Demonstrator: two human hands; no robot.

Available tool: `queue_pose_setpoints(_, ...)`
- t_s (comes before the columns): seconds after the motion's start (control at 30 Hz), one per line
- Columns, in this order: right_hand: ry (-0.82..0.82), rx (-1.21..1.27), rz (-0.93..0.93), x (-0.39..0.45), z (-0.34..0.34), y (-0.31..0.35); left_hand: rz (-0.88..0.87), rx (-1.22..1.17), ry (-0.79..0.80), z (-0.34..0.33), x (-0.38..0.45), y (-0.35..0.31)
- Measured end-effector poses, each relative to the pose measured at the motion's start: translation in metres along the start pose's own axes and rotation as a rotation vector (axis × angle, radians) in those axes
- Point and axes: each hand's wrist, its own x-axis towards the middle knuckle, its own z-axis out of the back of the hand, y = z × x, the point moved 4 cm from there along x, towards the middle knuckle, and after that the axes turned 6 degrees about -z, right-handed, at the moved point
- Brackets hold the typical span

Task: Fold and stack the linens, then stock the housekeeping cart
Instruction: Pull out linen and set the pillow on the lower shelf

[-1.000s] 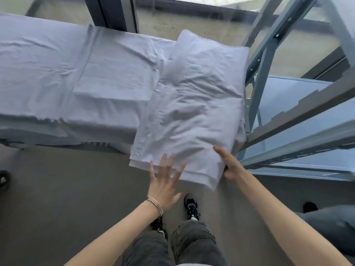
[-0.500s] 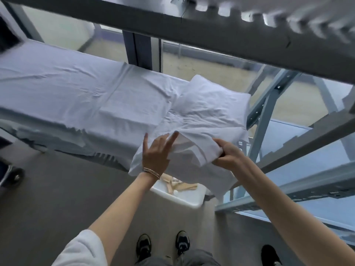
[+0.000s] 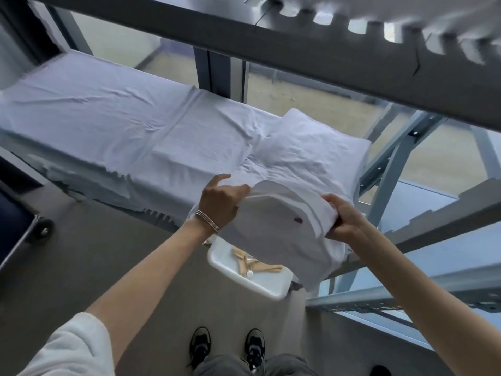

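Since the earlier frame, the near edge of the folded white linen [image 3: 273,221] is lifted further and curled back over itself, so that its stacked layers are shown as curved bands, and a small dark red mark is exposed on its underside. The left hand [image 3: 219,202], which was spread flat against the cloth, is now closed on the left edge of the fold, with fingers curled over the top and the thumb raised. The right hand [image 3: 343,215] is wrapped around the right end of the bundle, fingers tucked beneath the layers.

The linen is held at the front edge of the sheet-covered shelf [image 3: 113,123], partly resting against the pillow [image 3: 311,150] behind it, with a loose corner hanging down below the right hand. A thin bracelet [image 3: 207,223] is worn on the left wrist. Beneath the lifted cloth, a white tray [image 3: 217,260] is seen, with light wooden pieces and a small white cap lying in it. Grey metal rack beams [image 3: 325,61] are seen above and to the right. Two dark shoes [image 3: 200,346] are visible on the grey floor below.
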Motion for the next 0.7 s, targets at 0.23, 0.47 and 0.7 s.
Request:
queue_pose_setpoints(0.23,-0.101,-0.130,0.043,0.010,-0.009,-0.016,-0.100,0.010,-0.124,-0.018,-0.041,-0.006)
queue_pose_setpoints(0.47,-0.325,-0.013,0.250,0.014,-0.021,-0.045,0.075,-0.010,0.124,-0.044,-0.068,0.039)
queue_pose_setpoints(0.7,-0.314,0.209,0.573,-0.013,-0.130,-0.039,-0.358,0.073,-0.195,0.048,0.075,0.174)
